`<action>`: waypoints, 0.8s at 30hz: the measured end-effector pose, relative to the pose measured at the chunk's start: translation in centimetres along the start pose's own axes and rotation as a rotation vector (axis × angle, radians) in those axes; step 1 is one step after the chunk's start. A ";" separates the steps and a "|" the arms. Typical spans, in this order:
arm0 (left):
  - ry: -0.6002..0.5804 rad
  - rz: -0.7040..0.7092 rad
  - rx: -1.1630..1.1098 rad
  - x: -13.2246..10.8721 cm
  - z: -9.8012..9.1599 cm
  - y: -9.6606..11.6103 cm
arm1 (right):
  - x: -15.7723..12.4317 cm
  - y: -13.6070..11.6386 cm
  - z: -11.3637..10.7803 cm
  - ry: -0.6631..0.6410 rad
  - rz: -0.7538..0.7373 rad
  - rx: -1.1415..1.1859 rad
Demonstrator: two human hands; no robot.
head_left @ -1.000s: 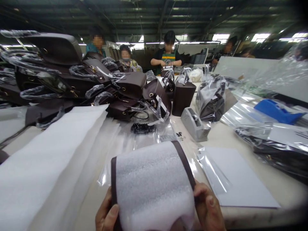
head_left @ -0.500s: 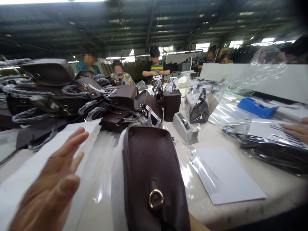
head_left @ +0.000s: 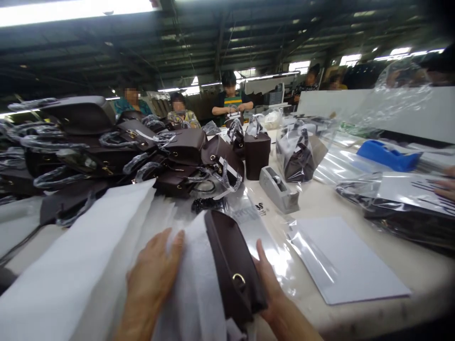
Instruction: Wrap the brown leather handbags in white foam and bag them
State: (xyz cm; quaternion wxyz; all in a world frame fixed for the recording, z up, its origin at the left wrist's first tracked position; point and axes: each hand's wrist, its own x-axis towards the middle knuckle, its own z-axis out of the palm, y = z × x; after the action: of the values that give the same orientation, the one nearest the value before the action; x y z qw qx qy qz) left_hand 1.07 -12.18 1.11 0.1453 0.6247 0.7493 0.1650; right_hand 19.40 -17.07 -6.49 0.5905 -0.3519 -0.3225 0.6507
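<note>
A dark brown leather bag (head_left: 231, 265) with a gold ring lies on its side near the table's front edge, partly wrapped in white foam sheet (head_left: 199, 284). My left hand (head_left: 154, 274) lies flat with fingers stretched out on the foam at the bag's left. At the bag's right side, my right hand (head_left: 270, 289) cups the bag with fingers extended, partly hidden behind it.
A pile of brown bags (head_left: 106, 147) with plastic-wrapped handles fills the left. A stack of foam sheets (head_left: 71, 265), a grey tape dispenser (head_left: 279, 189), white paper (head_left: 351, 260), bagged items (head_left: 401, 208) and a blue dispenser (head_left: 387, 156) lie around. Several people work at the far end. Another person's fingers (head_left: 446, 187) show at the right edge.
The bag has tipped onto its side and shifted lower. My left hand came down from mid-air onto the foam. My right hand now shows beside the bag.
</note>
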 end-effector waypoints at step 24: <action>0.004 0.106 -0.379 0.6 4.6 -3.2 | -3.4 -0.2 -4.7 0.272 0.038 -0.572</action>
State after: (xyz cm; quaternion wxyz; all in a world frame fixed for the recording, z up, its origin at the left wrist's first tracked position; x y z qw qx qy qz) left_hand 0.09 -11.83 -4.44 0.2499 0.6244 0.6711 0.3120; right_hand 23.62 -20.41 -8.66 0.4931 -0.5935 -0.4040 0.4913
